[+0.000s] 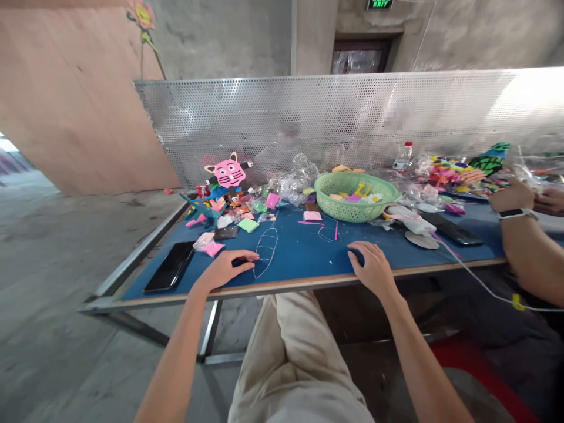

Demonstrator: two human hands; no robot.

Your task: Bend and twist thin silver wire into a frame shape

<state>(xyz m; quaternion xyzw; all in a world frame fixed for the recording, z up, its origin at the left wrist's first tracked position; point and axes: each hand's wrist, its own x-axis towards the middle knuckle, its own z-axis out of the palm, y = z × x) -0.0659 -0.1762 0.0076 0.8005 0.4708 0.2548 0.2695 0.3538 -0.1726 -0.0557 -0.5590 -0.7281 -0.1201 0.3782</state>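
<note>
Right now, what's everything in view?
rectangular tabletop: 1, blue, centre
round plastic basket: 1, light green, tabletop's back
cat-faced figure: 1, pink, back left
phone-like slabs: 2, black, tabletop left and right
slim strips: 2, pink, near basket
leaf-shaped outline: 1, white, centre left
clear plastic wrappers, small clutter: many, mixed, back
red-capped bottle: 1, clear, back right
perforated metal screen: 1, silver, behind tabletop
EXIT sign: 1, green, top
co-worker's hands: 2, bare, right edge
left hand: 1, bare, near edge
right hand: 1, bare, near edge
</note>
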